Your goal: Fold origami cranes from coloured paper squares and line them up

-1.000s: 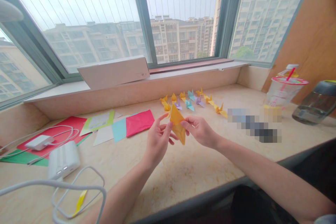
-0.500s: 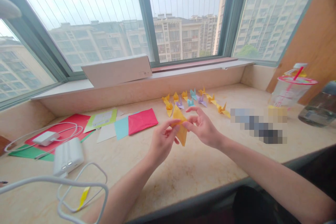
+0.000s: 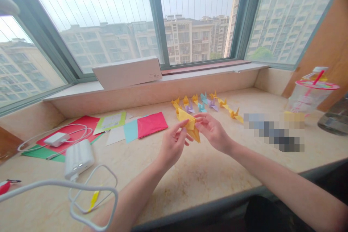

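Both hands hold a folded orange paper piece (image 3: 190,127) above the marble counter (image 3: 206,174). My left hand (image 3: 172,145) pinches its left side with thumb and forefinger. My right hand (image 3: 213,132) grips its right side, fingers curled on the paper. Behind the hands a row of several small folded paper cranes (image 3: 206,103) in orange, purple and teal stands on the counter.
Coloured paper sheets (image 3: 150,125) lie at the left, with a white charger (image 3: 57,139), a white power bank (image 3: 78,158) and looping white cables (image 3: 89,195). A white box (image 3: 127,72) rests on the window sill. A lidded plastic cup (image 3: 310,96) stands at the right.
The orange paper stood upright as a tall diamond between my hands; now it is tipped and folded flatter, with both hands closed in on its middle. The view has shifted left.
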`<act>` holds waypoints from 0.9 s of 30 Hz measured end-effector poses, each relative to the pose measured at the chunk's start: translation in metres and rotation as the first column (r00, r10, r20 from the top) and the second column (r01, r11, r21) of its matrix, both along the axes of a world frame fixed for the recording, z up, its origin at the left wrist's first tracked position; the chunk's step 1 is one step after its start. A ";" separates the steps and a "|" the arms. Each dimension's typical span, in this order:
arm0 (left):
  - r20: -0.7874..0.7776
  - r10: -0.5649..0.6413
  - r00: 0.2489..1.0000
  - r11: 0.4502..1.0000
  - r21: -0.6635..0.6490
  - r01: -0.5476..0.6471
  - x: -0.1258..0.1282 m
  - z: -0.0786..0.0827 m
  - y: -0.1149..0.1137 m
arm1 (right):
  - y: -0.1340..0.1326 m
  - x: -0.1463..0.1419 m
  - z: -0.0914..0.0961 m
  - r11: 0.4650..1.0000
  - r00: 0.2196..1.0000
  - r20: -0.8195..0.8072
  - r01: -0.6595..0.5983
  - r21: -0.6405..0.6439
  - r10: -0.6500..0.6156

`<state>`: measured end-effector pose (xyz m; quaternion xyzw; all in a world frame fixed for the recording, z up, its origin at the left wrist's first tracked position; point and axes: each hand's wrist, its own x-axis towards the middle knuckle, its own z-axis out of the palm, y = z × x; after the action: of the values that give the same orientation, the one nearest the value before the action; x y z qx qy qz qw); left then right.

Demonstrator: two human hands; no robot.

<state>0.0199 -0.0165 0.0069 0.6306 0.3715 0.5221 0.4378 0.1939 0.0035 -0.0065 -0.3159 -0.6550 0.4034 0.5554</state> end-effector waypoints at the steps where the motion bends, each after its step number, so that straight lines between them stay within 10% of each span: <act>1: 0.003 0.000 1.000 1.000 -0.002 0.000 0.000 0.000 0.000 | 0.001 0.000 0.000 1.000 1.000 0.014 0.013 0.007 -0.013; 27: 0.035 0.033 0.999 0.999 0.025 -0.034 -0.001 0.006 0.001 | -0.006 0.004 0.002 0.996 0.994 0.097 0.043 0.083 -0.052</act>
<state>0.0186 -0.0150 0.0125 0.6207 0.3678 0.5449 0.4272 0.1974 -0.0020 -0.0048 -0.3284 -0.6899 0.3470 0.5438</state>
